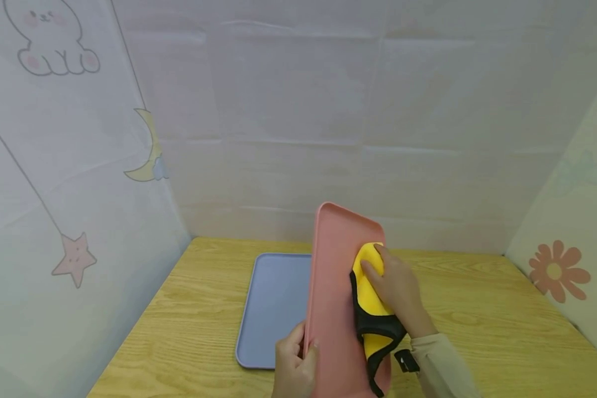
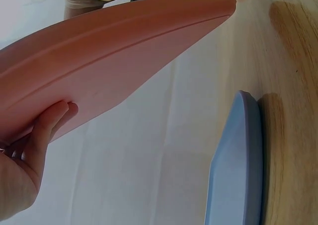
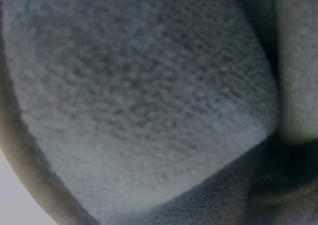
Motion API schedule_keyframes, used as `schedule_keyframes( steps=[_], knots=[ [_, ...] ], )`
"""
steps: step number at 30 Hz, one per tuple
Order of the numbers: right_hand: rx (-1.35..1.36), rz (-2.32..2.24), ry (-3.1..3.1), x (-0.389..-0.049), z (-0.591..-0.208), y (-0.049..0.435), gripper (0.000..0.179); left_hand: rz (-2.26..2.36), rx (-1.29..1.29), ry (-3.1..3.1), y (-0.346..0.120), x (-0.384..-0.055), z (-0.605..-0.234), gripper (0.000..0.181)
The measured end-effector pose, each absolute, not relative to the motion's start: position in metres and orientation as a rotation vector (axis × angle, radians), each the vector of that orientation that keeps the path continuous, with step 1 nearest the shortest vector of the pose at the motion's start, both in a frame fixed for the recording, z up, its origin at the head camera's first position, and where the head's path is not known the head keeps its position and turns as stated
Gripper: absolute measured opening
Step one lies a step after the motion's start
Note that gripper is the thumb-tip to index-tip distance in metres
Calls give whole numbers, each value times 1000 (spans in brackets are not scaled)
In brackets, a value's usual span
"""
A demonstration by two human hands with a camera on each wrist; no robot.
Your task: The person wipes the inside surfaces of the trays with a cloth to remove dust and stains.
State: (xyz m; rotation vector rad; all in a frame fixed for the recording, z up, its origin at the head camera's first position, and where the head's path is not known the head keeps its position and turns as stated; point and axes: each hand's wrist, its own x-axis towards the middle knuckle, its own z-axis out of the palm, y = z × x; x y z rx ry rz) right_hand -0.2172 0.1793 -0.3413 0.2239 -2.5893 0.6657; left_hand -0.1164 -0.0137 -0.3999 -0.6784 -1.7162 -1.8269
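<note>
A pink tray (image 1: 335, 287) is held up and tilted above the table in the head view. My left hand (image 1: 296, 362) grips its left edge low down, thumb on the inner face; in the left wrist view the left hand (image 2: 32, 158) is at the tray's pink underside (image 2: 109, 81). My right hand (image 1: 395, 282) holds a yellow cloth with black edging (image 1: 370, 287) against the tray's inner face, near its right edge. Part of the cloth hangs down along the tray. Blurred grey fabric (image 3: 139, 101) fills most of the right wrist view, where the right hand cannot be made out.
A blue-grey tray (image 1: 273, 309) lies flat on the wooden table (image 1: 189, 326), partly behind the pink tray. Pale sheets with printed figures, among them a flower (image 1: 554, 271), hang behind and at both sides.
</note>
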Motion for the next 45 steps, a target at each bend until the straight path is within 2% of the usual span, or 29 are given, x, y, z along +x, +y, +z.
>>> schedule_keyframes(
  steps=[22, 28, 45],
  knots=[
    [387, 576, -2385, -189, -324, 139, 48, -1913, -525, -1846, -11, -109, -395, 31],
    [427, 529, -2333, -182, -321, 128, 48, -1940, -481, -1879, -11, -109, -396, 27],
    [526, 477, -2264, -168, -317, 109, 48, -2002, -452, -1867, -11, -109, -394, 26]
  ],
)
